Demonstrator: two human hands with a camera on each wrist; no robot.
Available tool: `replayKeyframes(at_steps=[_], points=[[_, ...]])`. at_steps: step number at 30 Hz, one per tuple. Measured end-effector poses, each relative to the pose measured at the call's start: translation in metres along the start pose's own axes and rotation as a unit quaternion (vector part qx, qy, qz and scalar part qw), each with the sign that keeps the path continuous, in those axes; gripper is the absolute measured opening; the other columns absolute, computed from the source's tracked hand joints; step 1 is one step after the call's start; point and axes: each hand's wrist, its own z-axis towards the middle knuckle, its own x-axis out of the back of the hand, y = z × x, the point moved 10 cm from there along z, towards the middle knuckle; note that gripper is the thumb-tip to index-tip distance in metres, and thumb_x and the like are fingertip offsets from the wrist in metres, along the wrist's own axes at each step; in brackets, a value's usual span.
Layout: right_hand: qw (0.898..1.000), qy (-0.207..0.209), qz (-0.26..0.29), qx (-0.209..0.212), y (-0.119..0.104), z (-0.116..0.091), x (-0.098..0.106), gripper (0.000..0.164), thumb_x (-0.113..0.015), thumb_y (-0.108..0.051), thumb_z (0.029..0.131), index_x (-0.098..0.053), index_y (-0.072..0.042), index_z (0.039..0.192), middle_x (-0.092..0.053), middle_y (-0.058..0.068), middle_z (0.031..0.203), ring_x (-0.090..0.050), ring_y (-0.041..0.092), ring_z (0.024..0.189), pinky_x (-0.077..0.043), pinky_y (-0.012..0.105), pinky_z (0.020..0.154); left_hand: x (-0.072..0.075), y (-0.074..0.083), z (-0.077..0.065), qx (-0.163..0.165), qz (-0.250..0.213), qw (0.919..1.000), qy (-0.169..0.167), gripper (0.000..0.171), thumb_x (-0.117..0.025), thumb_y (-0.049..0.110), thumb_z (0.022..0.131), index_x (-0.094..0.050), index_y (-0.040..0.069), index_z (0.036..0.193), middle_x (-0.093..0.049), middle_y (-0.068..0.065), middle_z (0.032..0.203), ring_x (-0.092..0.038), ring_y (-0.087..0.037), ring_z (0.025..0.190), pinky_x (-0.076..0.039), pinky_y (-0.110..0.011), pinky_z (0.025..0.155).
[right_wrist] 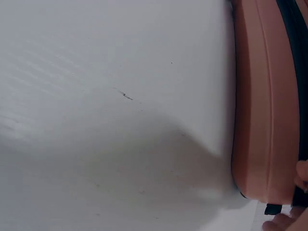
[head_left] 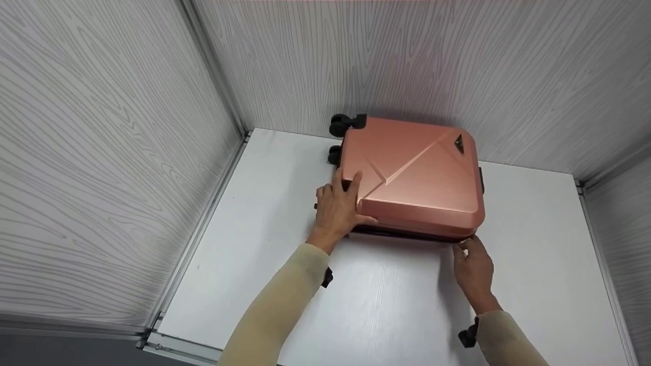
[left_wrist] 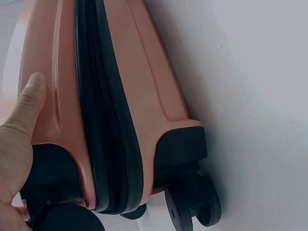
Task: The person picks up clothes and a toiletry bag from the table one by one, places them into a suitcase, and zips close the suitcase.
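Observation:
A rose-pink hard-shell suitcase (head_left: 412,168) lies flat, its black wheels (head_left: 339,125) toward the left. My left hand (head_left: 336,208) grips its near left corner by a wheel, with fingers over the edge. In the left wrist view the thumb (left_wrist: 31,98) presses the shell above the black zipper band (left_wrist: 106,110). At the near right corner my right hand (head_left: 474,267) pinches the zipper pull, which the fingers mostly hide. The right wrist view catches only some fingertips (right_wrist: 284,222) beside the zipper band (right_wrist: 294,57) at its edge.
The suitcase rests on a white tabletop (head_left: 376,300), close to the wood-grain back panel (head_left: 325,66). Another patterned panel (head_left: 101,168) stands on the left, with a metal rail (head_left: 201,223) along its base. A third panel (head_left: 620,203) bounds the right side.

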Motion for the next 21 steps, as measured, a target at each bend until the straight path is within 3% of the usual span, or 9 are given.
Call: replayKeyframes(at_steps=[4,8,13,21], points=[[0.999,-0.014,-0.044,-0.001,-0.001,0.001,-0.001,0.02,-0.057,-0.014,0.107,-0.068,0.002,0.101,-0.071,0.024,0.095,-0.066,0.041,0.084,-0.048,0.056,0.074,-0.002,-0.001,0.0,0.006,0.001,0.9999,-0.01,0.136,-0.078,0.09,0.056,-0.025,0.032,0.167,-0.029,-0.021,0.165,-0.061,-0.041,0.112,-0.042,-0.053,0.105],[0.997,0.001,-0.061,0.039,-0.009,0.003,0.0,0.028,-0.06,-0.01,0.105,-0.061,-0.003,0.077,-0.063,0.017,0.072,-0.058,0.037,0.07,-0.042,0.053,0.063,-0.001,0.001,0.0,0.003,0.005,1.0,0.0,0.136,-0.078,0.09,0.055,-0.026,0.032,0.166,-0.03,-0.022,0.164,-0.062,-0.042,0.11,-0.043,-0.053,0.102],[0.992,0.046,-0.05,0.107,-0.021,0.001,0.007,0.033,-0.069,-0.003,0.096,-0.062,-0.004,0.064,-0.068,0.019,0.071,-0.065,0.046,0.079,-0.047,0.061,0.069,0.001,0.001,0.0,0.005,0.014,0.9998,0.014,0.137,-0.079,0.089,0.053,-0.028,0.031,0.165,-0.032,-0.023,0.163,-0.063,-0.04,0.103,-0.045,-0.052,0.098],[0.977,0.08,-0.047,0.193,-0.04,-0.009,0.008,0.009,-0.077,0.005,0.086,-0.076,0.003,0.077,-0.075,0.019,0.079,-0.067,0.045,0.084,-0.049,0.061,0.081,0.003,0.005,0.002,0.012,0.008,0.9998,0.015,0.136,-0.08,0.088,0.052,-0.031,0.03,0.165,-0.034,-0.023,0.163,-0.063,-0.042,0.107,-0.044,-0.052,0.099]])
